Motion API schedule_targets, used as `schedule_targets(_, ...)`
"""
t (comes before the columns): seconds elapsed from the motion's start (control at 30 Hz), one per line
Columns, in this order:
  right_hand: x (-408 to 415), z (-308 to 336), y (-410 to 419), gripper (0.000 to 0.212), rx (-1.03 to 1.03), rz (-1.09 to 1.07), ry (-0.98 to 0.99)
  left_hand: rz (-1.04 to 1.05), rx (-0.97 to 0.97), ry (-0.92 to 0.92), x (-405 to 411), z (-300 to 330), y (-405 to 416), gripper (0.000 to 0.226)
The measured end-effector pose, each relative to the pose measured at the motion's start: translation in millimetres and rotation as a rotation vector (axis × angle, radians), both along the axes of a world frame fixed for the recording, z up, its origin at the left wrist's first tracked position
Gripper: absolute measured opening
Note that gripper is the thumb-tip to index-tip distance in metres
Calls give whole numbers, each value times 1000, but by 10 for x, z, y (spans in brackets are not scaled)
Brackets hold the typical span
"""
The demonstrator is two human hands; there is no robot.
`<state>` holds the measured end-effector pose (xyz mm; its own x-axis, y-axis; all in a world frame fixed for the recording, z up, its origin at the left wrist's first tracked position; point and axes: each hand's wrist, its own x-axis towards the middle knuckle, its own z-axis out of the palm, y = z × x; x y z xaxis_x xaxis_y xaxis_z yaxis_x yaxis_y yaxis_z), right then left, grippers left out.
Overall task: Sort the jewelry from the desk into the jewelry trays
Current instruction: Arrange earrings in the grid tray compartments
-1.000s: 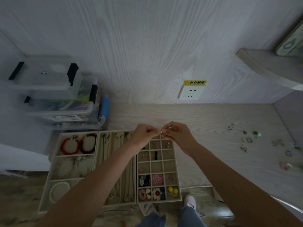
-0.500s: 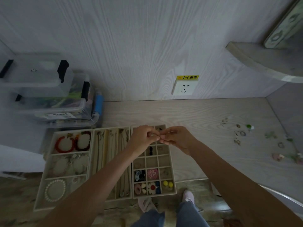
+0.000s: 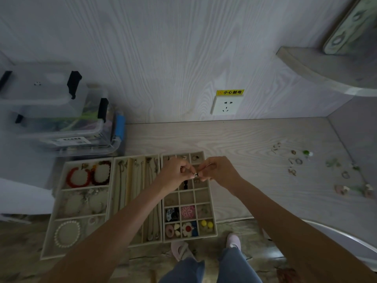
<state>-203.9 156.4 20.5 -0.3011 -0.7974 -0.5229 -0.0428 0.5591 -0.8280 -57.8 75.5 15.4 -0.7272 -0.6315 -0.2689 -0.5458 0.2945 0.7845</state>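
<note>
A pale wood-grain bench [image 3: 234, 139] ran along a matching wall. At its left end sat stacked clear storage boxes [image 3: 57, 111]. In front of them three beige jewelry trays [image 3: 130, 201] lay side by side, their long sides running from the wall toward the person. The left tray held bracelets, the middle one long chains lying lengthwise in narrow channels, and the right one small square cells with earrings and flower pieces. Loose jewelry [image 3: 318, 166] lay scattered well apart at the bench's right end. Above the far end of the right tray, the left hand [image 3: 175, 173] and right hand [image 3: 219, 172] met, fingers curled, together pinching a tiny earring [image 3: 196, 174]; its direction was too small to tell.
</note>
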Motion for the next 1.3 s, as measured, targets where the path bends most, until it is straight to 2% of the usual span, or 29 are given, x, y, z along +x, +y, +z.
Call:
schedule_targets(0.27, 71, -97, 58, 23, 41, 42, 154, -26, 42, -68, 10, -66, 45, 3)
schedule_targets(0.43, 142, -82, 156, 14, 69, 180, 268, -28, 43, -102, 61, -70, 59, 11)
schedule_targets(0.5, 197, -123, 194, 14, 95, 233, 402, -13, 58, -121, 72, -68, 68, 19)
schedule_targets(0.6, 271, -126, 236, 11, 157, 288, 617, 73, 204, -82, 92, -34, 88, 27)
schedule_targets(0.7, 294, -143, 294, 10, 177, 290, 724, 168, 394, 44, 151, -18, 90, 33)
schedule_targets(0.83, 334, -212, 332, 15, 179, 177, 722, 223, 513, 117, 204, -24, 89, 37)
schedule_targets(1.0, 399, -221, 355, 22, 179, 287, 916, 251, 521, 124, 198, -41, 126, 41)
schedule_targets(1.3, 472, -243, 401, 25, 209, 306, 945, 280, 493, 149, 185, -51, 191, 31)
